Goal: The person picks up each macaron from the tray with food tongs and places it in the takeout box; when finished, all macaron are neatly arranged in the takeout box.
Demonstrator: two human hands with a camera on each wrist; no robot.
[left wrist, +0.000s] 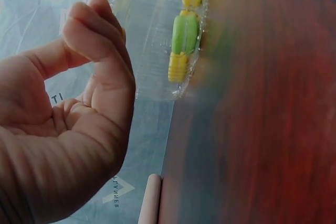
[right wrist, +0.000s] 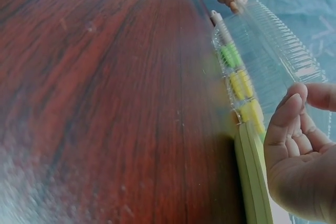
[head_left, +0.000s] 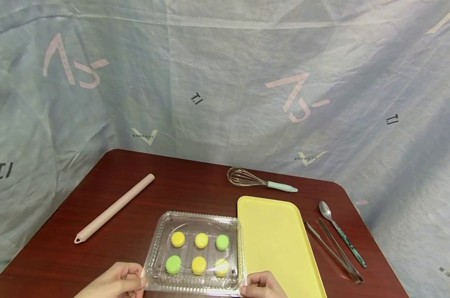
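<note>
A clear plastic clamshell box (head_left: 195, 288) with a ridged rim lies at the front middle of the table, its right edge beside the yellow tray. Inside are several macarons, among them a yellow one (head_left: 199, 265) and a green one (head_left: 173, 264), set in two rows. My left hand (head_left: 115, 282) pinches the near left corner of the rim between thumb and fingers. At the near right corner, my right hand (head_left: 264, 285) does the same. In the right wrist view the clear lid (right wrist: 262, 51) slants up between both hands; how far it is raised I cannot tell.
The yellow tray (head_left: 277, 240) lies right of the box. Beyond it is a whisk (head_left: 262, 181). Metal tongs (head_left: 338, 252) and a spoon (head_left: 342, 234) lie at the right. A pale rolling pin (head_left: 115, 208) lies at the left. Grey cloth (head_left: 217, 82) hangs behind the table.
</note>
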